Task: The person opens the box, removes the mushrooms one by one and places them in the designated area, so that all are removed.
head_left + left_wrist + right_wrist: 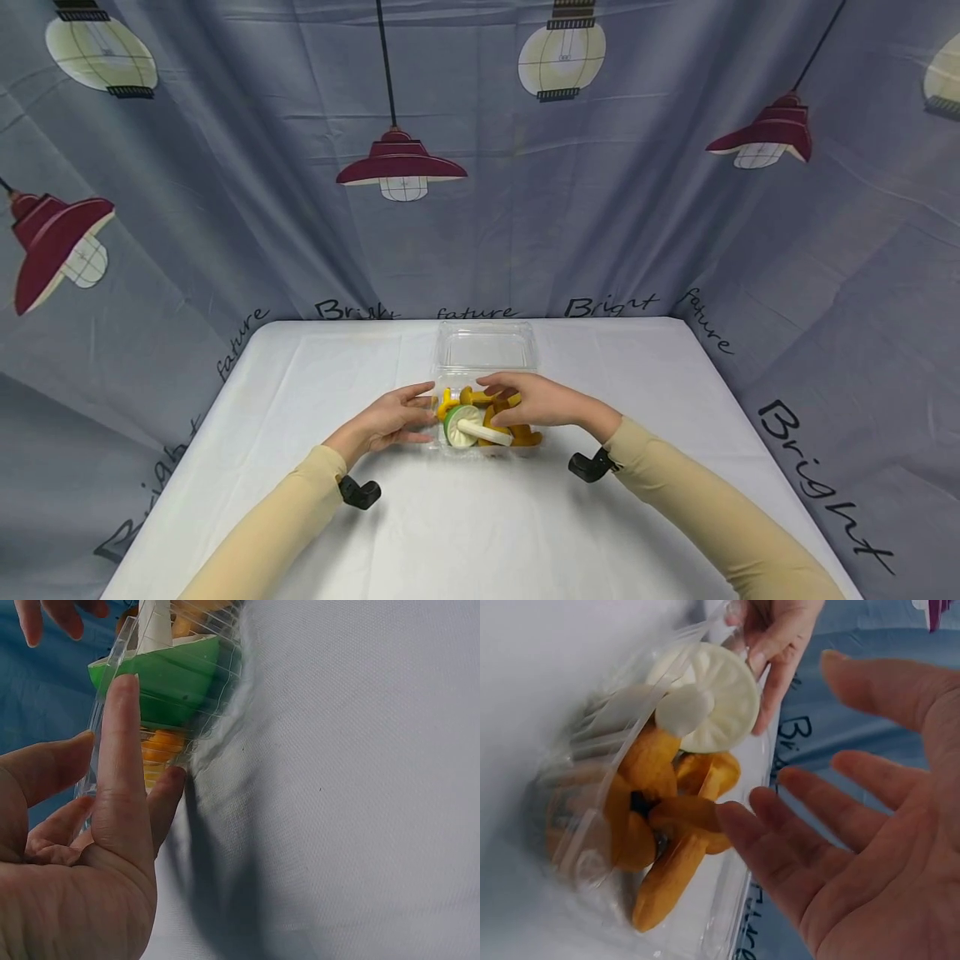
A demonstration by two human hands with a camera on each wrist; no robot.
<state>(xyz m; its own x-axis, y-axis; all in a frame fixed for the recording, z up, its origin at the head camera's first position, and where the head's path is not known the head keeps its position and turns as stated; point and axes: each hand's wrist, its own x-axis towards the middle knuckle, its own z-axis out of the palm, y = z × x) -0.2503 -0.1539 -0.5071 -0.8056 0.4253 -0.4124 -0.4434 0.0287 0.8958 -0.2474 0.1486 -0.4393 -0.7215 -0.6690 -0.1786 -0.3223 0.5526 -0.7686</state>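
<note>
A clear plastic clamshell box (459, 451) lies open on the table, holding several toy mushrooms. One has a green cap (169, 690) with a pale ribbed underside (735, 697) and a thick white stem (483, 431). The others are yellow-orange mushrooms (671, 881), piled beside and behind it. My left hand (390, 417) touches the box's left side with fingers extended and spread. Over the box's right part is my right hand (543, 400), fingers loosely bent; the right wrist view shows nothing in its palm, with fingertips close to the orange mushrooms.
The box's transparent lid (487, 346) is folded back toward the table's far edge. A white cloth covers the table (600, 533). Grey-blue curtains (480, 250) printed with lamps and lettering surround it. A black wrist camera (360, 493) sits on each sleeve.
</note>
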